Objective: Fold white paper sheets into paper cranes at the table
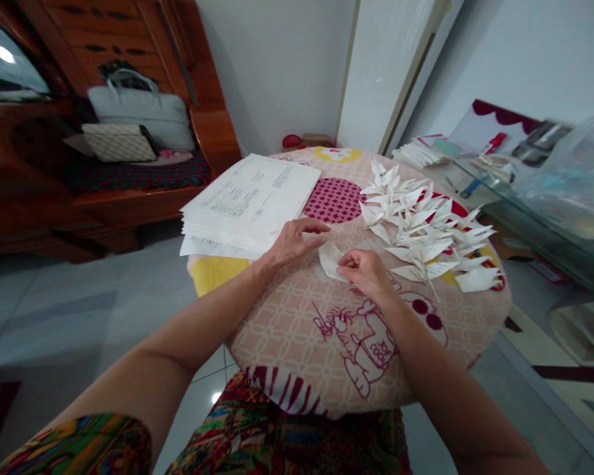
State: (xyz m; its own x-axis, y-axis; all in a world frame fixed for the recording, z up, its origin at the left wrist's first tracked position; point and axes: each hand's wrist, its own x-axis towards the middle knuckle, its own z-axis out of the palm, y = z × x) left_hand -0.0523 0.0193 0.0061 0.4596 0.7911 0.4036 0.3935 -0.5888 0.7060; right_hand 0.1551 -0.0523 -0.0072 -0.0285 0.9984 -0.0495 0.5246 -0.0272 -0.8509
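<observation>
Many cranes (pixel 420 254) lie done, one paper (pixel 329 259) part-folded — right hand (pixel 369 270) pinching it, left hand (pixel 297 241) with grip apart — and sheets (pixel 252 201) unfolded.

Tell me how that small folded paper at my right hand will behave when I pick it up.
The folded paper is probably light, being small and thin. Its folded edges suggest it's stiffer than a loose sheet, though pinching could bend it. Its flat shape makes rolling unlikely.

Small paper piece (pixel 330 262) (white, folded)
</observation>
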